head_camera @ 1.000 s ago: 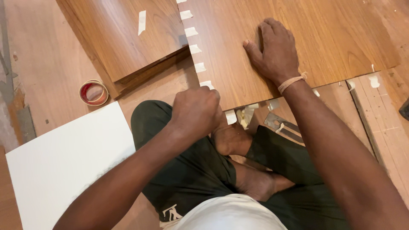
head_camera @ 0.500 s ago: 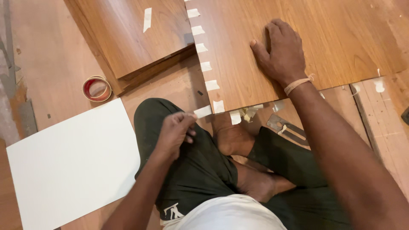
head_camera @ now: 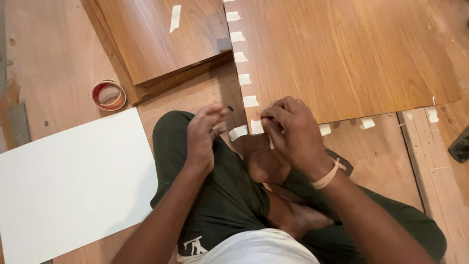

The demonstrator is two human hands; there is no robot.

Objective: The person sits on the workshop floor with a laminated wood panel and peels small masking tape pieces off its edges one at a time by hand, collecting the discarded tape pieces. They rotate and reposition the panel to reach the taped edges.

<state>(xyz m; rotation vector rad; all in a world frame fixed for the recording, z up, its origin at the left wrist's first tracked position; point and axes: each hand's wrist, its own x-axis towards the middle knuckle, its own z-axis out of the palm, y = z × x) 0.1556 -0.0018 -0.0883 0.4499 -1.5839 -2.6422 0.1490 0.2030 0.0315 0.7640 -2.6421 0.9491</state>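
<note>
Head view: my right hand [head_camera: 293, 134] pinches a small tape strip [head_camera: 257, 127] at the near corner of the big wood sheet [head_camera: 342, 58]. My left hand [head_camera: 202, 137] hovers just beside it, fingers loosely curled, holding nothing I can see. Best to press the strip flat across the edge, in line with the row of strips above. Tape roll [head_camera: 108, 95] sits well left

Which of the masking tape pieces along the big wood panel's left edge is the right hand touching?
The lowest piece, at the panel's near left corner: the right hand's fingertips rest on it. The pieces farther up that edge lie untouched.
</note>
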